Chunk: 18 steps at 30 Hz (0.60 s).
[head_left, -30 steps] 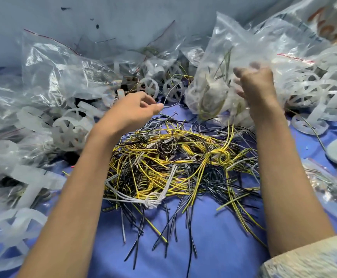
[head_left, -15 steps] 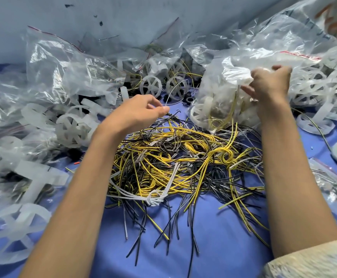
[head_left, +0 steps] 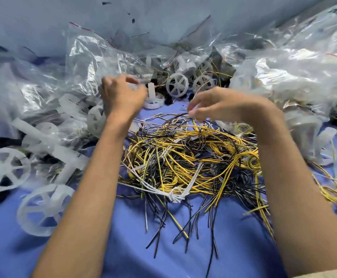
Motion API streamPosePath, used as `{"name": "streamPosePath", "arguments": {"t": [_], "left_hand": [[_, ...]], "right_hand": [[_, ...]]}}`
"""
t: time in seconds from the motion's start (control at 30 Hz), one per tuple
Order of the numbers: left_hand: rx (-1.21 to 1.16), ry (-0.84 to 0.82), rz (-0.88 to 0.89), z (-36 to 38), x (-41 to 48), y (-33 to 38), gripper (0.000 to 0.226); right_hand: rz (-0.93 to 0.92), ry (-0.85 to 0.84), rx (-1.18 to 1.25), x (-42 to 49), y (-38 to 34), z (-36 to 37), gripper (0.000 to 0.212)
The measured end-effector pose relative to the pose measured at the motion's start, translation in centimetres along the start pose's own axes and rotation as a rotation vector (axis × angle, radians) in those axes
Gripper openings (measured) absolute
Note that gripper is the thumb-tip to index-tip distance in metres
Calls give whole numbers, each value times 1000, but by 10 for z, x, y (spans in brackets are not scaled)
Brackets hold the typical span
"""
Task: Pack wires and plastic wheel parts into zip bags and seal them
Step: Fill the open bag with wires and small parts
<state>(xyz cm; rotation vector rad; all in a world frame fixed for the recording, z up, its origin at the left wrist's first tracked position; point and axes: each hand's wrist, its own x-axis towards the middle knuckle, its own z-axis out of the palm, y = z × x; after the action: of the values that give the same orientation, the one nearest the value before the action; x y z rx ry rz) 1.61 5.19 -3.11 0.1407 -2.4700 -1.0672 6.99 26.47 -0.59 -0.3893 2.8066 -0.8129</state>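
Left hand [head_left: 121, 97] reaches to a zip bag [head_left: 91, 57] (blurred, grasp unclear); right hand [head_left: 222, 107] droops, fingers curled, over the wires [head_left: 183, 157], grip also unclear.

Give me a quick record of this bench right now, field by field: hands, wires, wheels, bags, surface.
left hand: by the clear zip bags at back left; grip blurred
right hand: fingertips down at the far edge of the wire pile; grip unclear
wire pile: yellow, black and white, tangled, loose on the blue cloth
white bundle: knotted, at the pile's near edge
plastic wheels: white, spoked, loose at left and back
surface: blue cloth
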Motion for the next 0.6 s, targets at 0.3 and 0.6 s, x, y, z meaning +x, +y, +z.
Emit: {"name": "streamPosePath", "arguments": {"t": [0.3, 0.6], "left_hand": [[346, -27, -54, -5, 35, -38, 72], [511, -210, 68, 15, 54, -19, 21]], "right_hand": [[-10, -25, -39, 2, -7, 0, 30], [22, -58, -52, 3, -5, 2, 30]]}}
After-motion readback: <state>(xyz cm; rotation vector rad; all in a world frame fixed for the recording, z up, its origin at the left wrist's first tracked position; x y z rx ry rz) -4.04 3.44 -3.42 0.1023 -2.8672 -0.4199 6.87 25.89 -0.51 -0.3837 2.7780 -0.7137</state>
